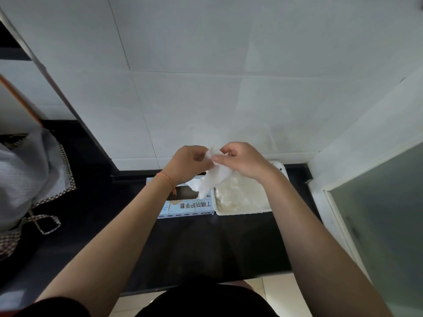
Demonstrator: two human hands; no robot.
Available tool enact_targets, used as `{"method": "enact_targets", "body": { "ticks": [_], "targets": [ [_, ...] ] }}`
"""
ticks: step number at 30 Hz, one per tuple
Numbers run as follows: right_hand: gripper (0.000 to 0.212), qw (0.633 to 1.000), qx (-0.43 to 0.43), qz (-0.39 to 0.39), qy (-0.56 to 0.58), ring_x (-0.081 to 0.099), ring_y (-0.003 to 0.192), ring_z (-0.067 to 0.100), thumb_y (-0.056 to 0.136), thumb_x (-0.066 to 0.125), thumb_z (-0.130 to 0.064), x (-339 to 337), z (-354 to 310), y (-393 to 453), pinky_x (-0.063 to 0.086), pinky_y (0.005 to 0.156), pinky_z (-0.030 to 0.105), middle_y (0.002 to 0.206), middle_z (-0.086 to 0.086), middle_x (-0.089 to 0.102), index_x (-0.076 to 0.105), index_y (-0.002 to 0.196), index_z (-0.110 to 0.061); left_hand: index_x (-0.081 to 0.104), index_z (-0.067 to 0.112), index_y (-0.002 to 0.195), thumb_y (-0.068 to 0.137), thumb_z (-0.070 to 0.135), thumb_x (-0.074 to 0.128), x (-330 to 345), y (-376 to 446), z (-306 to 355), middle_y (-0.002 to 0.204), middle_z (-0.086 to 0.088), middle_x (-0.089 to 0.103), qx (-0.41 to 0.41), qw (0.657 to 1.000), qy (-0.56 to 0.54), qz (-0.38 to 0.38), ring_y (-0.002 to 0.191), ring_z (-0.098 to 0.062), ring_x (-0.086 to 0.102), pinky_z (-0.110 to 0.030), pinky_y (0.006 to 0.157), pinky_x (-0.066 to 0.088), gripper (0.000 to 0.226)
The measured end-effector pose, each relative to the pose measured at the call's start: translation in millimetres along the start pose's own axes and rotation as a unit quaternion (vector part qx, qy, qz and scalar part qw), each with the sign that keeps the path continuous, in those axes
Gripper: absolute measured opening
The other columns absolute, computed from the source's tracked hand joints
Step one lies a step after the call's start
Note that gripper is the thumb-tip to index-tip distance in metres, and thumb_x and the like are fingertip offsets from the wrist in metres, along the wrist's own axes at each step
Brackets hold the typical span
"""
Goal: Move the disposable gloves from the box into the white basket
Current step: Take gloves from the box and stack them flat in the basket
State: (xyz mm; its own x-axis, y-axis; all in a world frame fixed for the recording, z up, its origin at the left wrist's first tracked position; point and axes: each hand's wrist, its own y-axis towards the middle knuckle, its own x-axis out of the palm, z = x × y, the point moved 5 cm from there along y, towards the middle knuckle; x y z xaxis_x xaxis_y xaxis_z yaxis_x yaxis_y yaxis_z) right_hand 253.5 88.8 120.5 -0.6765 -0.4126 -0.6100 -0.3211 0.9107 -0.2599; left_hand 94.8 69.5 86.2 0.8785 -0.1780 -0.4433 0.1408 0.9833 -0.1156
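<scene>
Both hands, left hand [191, 160] and right hand [243, 160], pinch a glove [215, 177] above box [185, 205] and basket [242, 211].

A single wide-angle view was taken from head height, directed forward and steeply down. The dark glossy tabletop [206, 243] was seen close below, the pale tiled wall [183, 88] filled the upper half, and straight edges were bowed.
</scene>
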Motion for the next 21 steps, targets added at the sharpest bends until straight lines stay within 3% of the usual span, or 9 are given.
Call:
{"method": "enact_targets", "body": {
  "ticks": [3,5,8,11,14,17,19,21],
  "targets": [
    [0.018,1.000,-0.002,0.015,0.007,0.049,0.061,0.007,0.088,0.071,-0.029,-15.2,6.5,-1.3,0.037,0.057,0.021,0.071,-0.008,0.054,0.065,0.098,-0.016,0.071,0.022,0.081,0.087,0.021,0.071,11.1,6.9,3.7,0.074,0.004,0.068,-0.006,1.000,0.005,-0.013,0.064,-0.001,0.056,-0.019,0.069,0.047,0.005],
    [0.012,0.999,0.000,0.028,0.027,0.051,0.064,0.008,0.086,0.071,-0.023,-24.7,9.1,-2.8,0.040,0.060,0.022,0.073,-0.007,0.056,0.066,0.092,-0.014,0.069,0.026,0.076,0.085,0.021,0.072,20.3,9.5,2.5,0.071,0.004,0.065,-0.012,0.999,0.024,-0.027,0.062,-0.003,0.053,-0.022,0.067,0.046,0.010],
    [0.011,0.997,0.001,0.056,0.061,0.053,0.066,0.008,0.085,0.069,-0.021,-39.8,12.7,-6.2,0.044,0.061,0.023,0.076,-0.006,0.059,0.063,0.089,-0.011,0.072,0.019,0.080,0.085,0.021,0.072,35.4,14.3,1.6,0.078,-0.001,0.070,-0.017,0.998,0.047,-0.046,0.068,-0.007,0.057,-0.029,0.072,0.049,0.005],
    [0.010,0.993,-0.002,0.092,0.071,0.054,0.065,0.007,0.086,0.067,-0.021,-56.8,19.1,-7.8,0.044,0.061,0.021,0.077,-0.005,0.061,0.063,0.089,-0.012,0.069,0.025,0.078,0.086,0.024,0.074,42.9,19.1,-1.2,0.080,0.009,0.067,-0.034,0.998,0.026,-0.042,0.071,-0.002,0.058,-0.018,0.066,0.045,0.009],
    [0.007,0.991,0.008,0.106,0.080,0.052,0.061,0.006,0.086,0.066,-0.019,-70.6,32.0,-7.7,0.042,0.054,0.016,0.072,-0.005,0.058,0.062,0.087,-0.014,0.072,0.019,0.087,0.081,0.033,0.079,45.3,26.4,-12.1,0.095,0.009,0.068,-0.068,0.997,0.003,-0.044,0.084,-0.006,0.062,-0.011,0.066,0.046,0.017],
    [0.007,0.991,0.042,0.089,0.086,0.053,0.061,0.009,0.086,0.067,-0.020,-76.7,49.7,-5.9,0.039,0.051,0.019,0.074,-0.002,0.062,0.062,0.088,-0.016,0.072,0.010,0.084,0.081,0.032,0.078,40.2,29.1,-16.2,0.087,0.001,0.071,-0.084,0.993,-0.056,-0.068,0.082,-0.012,0.063,-0.026,0.082,0.045,0.023],
    [0.011,0.990,0.066,0.066,0.110,0.055,0.067,0.014,0.086,0.068,-0.022,-78.0,64.1,-4.6,0.038,0.056,0.025,0.081,0.002,0.065,0.062,0.093,-0.016,0.069,0.004,0.080,0.083,0.030,0.075,36.3,32.1,-11.4,0.076,-0.007,0.065,-0.083,0.990,-0.088,-0.079,0.075,-0.015,0.060,-0.033,0.082,0.046,0.027],
    [0.019,0.982,0.091,0.064,0.151,0.059,0.073,0.018,0.086,0.069,-0.021,-79.3,80.2,-3.2,0.040,0.061,0.029,0.091,0.007,0.069,0.061,0.101,-0.015,0.069,0.007,0.078,0.084,0.028,0.074,33.1,37.8,-6.5,0.071,-0.004,0.063,-0.095,0.988,-0.101,-0.072,0.067,-0.014,0.059,-0.031,0.073,0.047,0.023]
  ]
}}
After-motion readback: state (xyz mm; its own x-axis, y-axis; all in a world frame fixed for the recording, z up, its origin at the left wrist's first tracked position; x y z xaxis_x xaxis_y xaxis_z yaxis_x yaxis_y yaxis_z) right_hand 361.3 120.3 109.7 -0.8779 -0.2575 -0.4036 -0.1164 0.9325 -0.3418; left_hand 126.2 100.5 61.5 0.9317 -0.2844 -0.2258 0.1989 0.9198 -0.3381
